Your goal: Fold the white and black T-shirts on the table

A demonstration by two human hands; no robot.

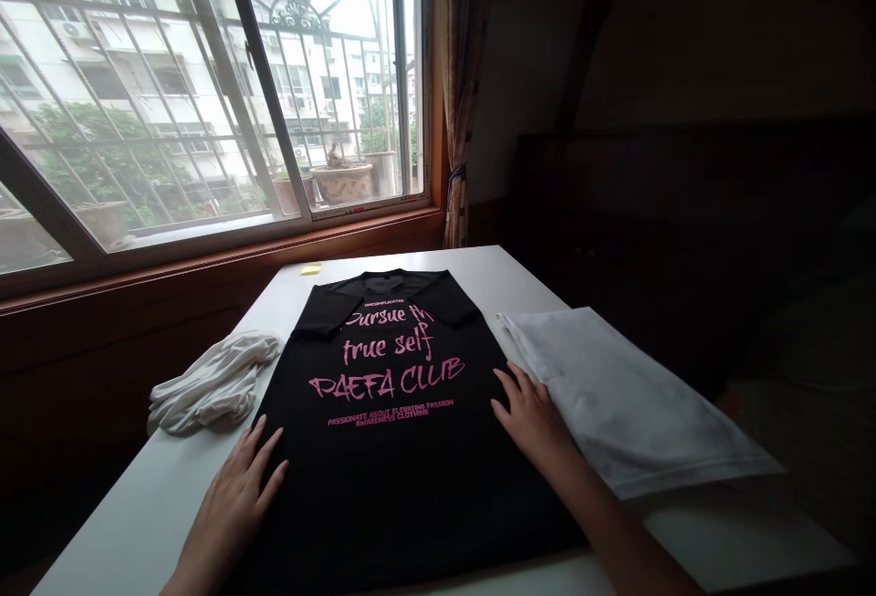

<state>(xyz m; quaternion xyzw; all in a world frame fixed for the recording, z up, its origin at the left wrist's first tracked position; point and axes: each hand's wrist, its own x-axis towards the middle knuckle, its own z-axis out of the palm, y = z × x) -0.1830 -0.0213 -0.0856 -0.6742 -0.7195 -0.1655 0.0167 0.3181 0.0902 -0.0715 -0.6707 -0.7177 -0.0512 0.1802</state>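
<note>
A black T-shirt [383,486] with pink lettering lies flat, its collar toward the far end and its short sleeves folded inward over the front. On its left edge rests my left hand [236,486], fingers spread and holding nothing. My right hand [530,409] touches the shirt's right edge, also with fingers apart and nothing gripped. Just beyond that hand, to the right, lies a flat white cloth garment [636,395]. A crumpled white cloth [215,381] sits left of the shirt, beyond my left hand.
The white table [109,528] narrows toward a barred window [328,76] at the back left. A small yellow paper [310,269] lies near the far left corner. A tied curtain [462,121] hangs beside the window. The right side of the room is dark.
</note>
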